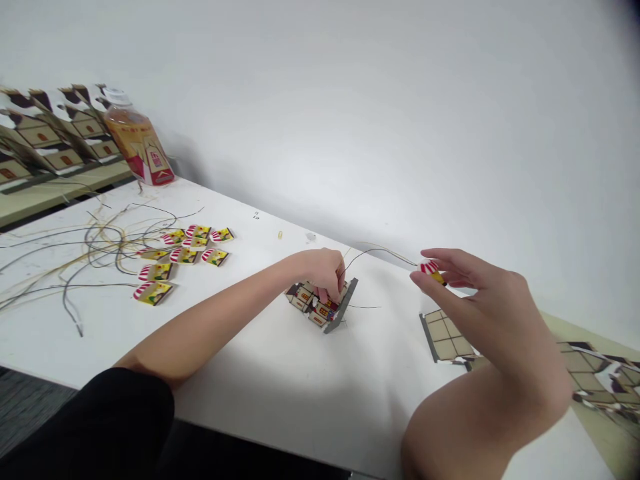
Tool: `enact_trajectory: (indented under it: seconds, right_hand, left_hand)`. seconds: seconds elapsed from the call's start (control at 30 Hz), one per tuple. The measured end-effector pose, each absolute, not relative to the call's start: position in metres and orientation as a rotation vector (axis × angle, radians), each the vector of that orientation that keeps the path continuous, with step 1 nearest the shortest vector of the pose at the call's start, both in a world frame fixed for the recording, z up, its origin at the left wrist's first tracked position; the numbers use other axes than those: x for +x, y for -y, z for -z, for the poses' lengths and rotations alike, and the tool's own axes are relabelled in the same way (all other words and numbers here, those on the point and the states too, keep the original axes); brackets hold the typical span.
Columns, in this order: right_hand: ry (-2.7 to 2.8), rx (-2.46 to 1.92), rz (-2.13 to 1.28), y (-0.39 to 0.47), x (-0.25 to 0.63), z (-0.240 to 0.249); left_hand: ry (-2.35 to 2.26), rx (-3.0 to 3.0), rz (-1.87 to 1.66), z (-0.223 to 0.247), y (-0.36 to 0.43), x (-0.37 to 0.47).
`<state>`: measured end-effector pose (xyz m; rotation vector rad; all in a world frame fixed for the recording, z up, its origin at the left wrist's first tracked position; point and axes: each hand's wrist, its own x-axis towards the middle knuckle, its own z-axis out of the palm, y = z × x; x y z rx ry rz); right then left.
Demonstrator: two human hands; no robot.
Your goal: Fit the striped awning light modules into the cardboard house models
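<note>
My left hand (329, 272) reaches down onto a small model house (316, 308) that lies tipped over on the white table. Its fingers are bent into the house, and a thin wire (373, 251) runs past them. In the air to the right, my right hand (463, 280) pinches a small red-and-white striped awning piece (429, 268) with a yellow lower part. The wire joins this piece and arcs across to the left hand. What the left fingertips grip inside the house is partly hidden.
Several striped awning pieces (184, 255) with long tangled wires (120, 243) lie at left. Behind them stands a drink bottle (139, 143). More model houses (65, 133) line a shelf at far left. Another house part (445, 333) and more (607, 373) lie at right. A white wall (350, 120) rises behind.
</note>
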<state>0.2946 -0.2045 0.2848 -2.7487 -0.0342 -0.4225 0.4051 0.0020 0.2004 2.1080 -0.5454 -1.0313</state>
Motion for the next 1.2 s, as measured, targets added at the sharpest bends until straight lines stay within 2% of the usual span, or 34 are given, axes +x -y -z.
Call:
enact_trajectory:
  seconds: [0.2, 0.43, 0.67, 1.2]
  right_hand:
    - [0.007, -2.799, 0.233, 0.201, 0.295, -0.287]
    - [0.003, -2.846, 0.199, 0.2, 0.293, -0.289]
    - [-0.04, -2.846, 0.212, 0.199, 0.291, -0.29]
    - [0.019, -2.872, 0.079, 0.191, 0.298, -0.286]
  left_hand:
    - [0.654, 2.405, 0.845, -0.217, -0.018, 0.409]
    - [0.62, 2.491, 0.558, -0.245, -0.042, 0.41]
    - [0.746, 2.481, 0.442, -0.23, -0.026, 0.404]
    - [0.831, 2.371, 0.7, -0.203, 0.001, 0.4]
